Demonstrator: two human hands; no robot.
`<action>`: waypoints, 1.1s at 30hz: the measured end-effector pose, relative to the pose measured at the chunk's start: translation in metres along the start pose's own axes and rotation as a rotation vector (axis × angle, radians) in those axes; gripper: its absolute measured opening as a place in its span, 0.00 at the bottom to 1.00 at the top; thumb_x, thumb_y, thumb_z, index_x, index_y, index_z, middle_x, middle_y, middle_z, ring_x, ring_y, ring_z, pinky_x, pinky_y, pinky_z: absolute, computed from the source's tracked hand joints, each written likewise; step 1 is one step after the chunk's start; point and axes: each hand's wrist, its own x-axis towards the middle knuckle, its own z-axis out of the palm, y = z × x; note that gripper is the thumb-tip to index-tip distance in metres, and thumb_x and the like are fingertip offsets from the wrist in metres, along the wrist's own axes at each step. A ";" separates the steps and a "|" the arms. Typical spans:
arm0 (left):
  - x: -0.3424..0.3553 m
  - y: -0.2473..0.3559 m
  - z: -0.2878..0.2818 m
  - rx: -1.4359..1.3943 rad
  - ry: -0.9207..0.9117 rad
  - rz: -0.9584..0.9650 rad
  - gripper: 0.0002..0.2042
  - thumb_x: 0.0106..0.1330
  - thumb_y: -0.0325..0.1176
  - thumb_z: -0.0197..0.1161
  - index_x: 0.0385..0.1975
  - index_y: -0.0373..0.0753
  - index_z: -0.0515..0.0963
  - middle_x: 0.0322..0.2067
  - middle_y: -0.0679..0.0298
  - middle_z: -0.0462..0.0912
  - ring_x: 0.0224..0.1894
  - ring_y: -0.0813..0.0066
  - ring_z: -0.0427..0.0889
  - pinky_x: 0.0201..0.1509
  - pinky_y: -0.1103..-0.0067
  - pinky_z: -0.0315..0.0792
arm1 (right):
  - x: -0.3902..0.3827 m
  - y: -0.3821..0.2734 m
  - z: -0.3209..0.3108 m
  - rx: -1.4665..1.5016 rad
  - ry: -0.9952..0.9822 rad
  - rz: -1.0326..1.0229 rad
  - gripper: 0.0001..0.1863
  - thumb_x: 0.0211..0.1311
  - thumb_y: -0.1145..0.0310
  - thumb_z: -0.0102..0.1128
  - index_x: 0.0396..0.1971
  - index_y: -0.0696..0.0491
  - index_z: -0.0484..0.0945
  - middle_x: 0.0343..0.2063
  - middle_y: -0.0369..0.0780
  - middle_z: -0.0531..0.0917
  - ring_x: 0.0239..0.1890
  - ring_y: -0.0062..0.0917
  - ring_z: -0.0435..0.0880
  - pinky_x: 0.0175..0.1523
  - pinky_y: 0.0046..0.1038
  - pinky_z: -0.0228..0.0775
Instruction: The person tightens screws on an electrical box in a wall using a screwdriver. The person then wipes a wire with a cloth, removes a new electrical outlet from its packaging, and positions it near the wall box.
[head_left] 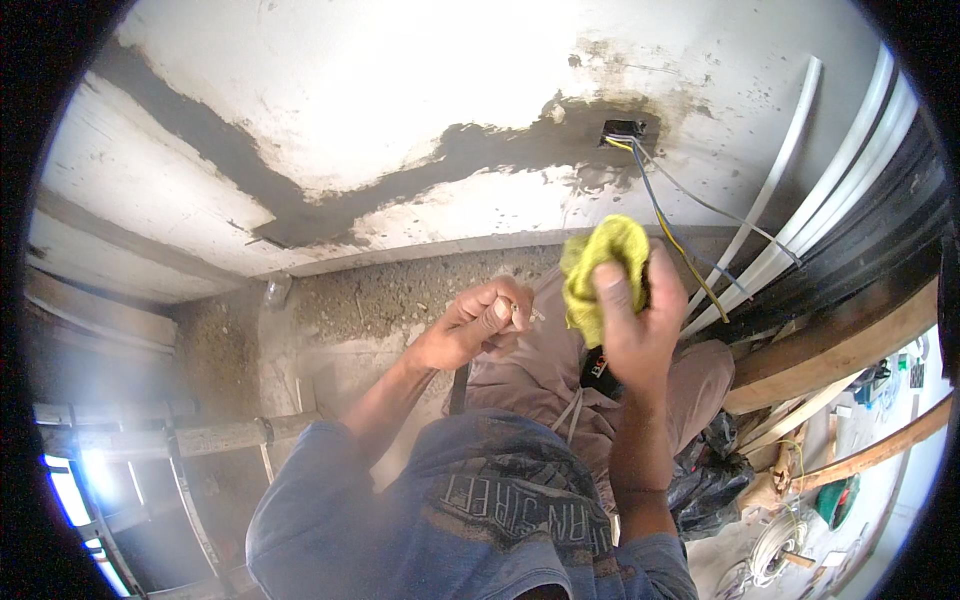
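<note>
My right hand [645,318] grips a crumpled yellow-green cloth [612,262], thumb pressed on its near side. To the left, my left hand [480,322] is closed with thumb and fingertips pinched together; whatever it may hold is too small to make out. Both hands are raised in front of my body, apart from each other. Beyond them, a black electrical box [623,129] sits in the white wall [400,70], ringed by dark grey mortar [480,155]. Blue, yellow-green and grey wires [662,205] hang out of it toward the right.
Several white conduit pipes [835,180] lean at the right beside wooden boards [835,350]. A ladder-like frame [190,440] stands at the left. Rough debris [380,290] lies along the wall's foot. Black plastic bags [712,485] and a cable coil [772,550] lie at lower right.
</note>
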 end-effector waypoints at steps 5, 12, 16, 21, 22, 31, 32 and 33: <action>-0.022 0.001 0.001 0.353 0.157 -0.012 0.14 0.77 0.39 0.43 0.36 0.38 0.72 0.25 0.71 0.70 0.24 0.87 0.66 0.25 0.85 0.62 | 0.007 0.041 0.013 -0.263 -0.201 -0.246 0.12 0.48 0.75 0.66 0.34 0.56 0.76 0.25 0.45 0.78 0.27 0.38 0.80 0.34 0.33 0.71; -0.020 0.003 0.005 0.484 0.272 -0.025 0.12 0.77 0.36 0.45 0.36 0.37 0.74 0.26 0.69 0.70 0.21 0.86 0.66 0.23 0.84 0.62 | -0.003 0.033 0.024 -0.246 -0.264 -0.353 0.12 0.45 0.77 0.64 0.32 0.58 0.73 0.26 0.47 0.76 0.29 0.43 0.78 0.33 0.34 0.70; -0.011 0.009 -0.011 0.507 0.290 -0.039 0.13 0.77 0.38 0.45 0.34 0.39 0.72 0.23 0.70 0.69 0.21 0.88 0.64 0.21 0.84 0.59 | 0.002 0.034 0.015 -0.259 -0.207 -0.327 0.12 0.46 0.75 0.63 0.32 0.58 0.73 0.26 0.47 0.76 0.30 0.42 0.78 0.36 0.36 0.69; -0.027 0.022 -0.014 0.115 0.099 0.136 0.15 0.77 0.45 0.43 0.36 0.40 0.69 0.21 0.72 0.65 0.18 0.87 0.58 0.19 0.85 0.55 | 0.008 0.079 0.004 -0.407 -0.181 -0.207 0.12 0.47 0.75 0.63 0.33 0.59 0.74 0.29 0.48 0.79 0.32 0.43 0.80 0.39 0.37 0.70; -0.026 0.024 -0.014 0.081 0.121 0.140 0.15 0.77 0.45 0.43 0.35 0.40 0.69 0.21 0.72 0.64 0.18 0.87 0.57 0.19 0.85 0.54 | 0.003 0.091 -0.003 -0.373 -0.165 -0.125 0.15 0.45 0.74 0.64 0.36 0.59 0.76 0.31 0.50 0.80 0.35 0.47 0.80 0.41 0.39 0.71; -0.018 0.034 -0.014 -0.165 0.026 0.120 0.13 0.77 0.43 0.42 0.34 0.42 0.66 0.22 0.71 0.62 0.19 0.84 0.54 0.20 0.84 0.53 | -0.035 0.119 0.013 -0.368 -0.143 -0.043 0.07 0.55 0.76 0.62 0.31 0.61 0.74 0.25 0.43 0.79 0.29 0.26 0.78 0.38 0.28 0.70; -0.018 0.035 -0.013 -0.162 0.006 0.132 0.13 0.77 0.43 0.42 0.34 0.43 0.66 0.22 0.72 0.62 0.19 0.84 0.54 0.20 0.84 0.53 | -0.037 0.119 0.016 -0.356 -0.142 -0.024 0.07 0.55 0.76 0.62 0.31 0.61 0.75 0.25 0.42 0.79 0.29 0.25 0.78 0.38 0.27 0.70; -0.017 0.035 -0.014 -0.166 -0.018 0.144 0.13 0.77 0.43 0.42 0.34 0.43 0.66 0.22 0.72 0.62 0.20 0.84 0.54 0.20 0.84 0.53 | -0.039 0.116 0.018 -0.341 -0.138 0.018 0.08 0.55 0.74 0.63 0.31 0.60 0.75 0.26 0.44 0.79 0.29 0.29 0.79 0.38 0.29 0.71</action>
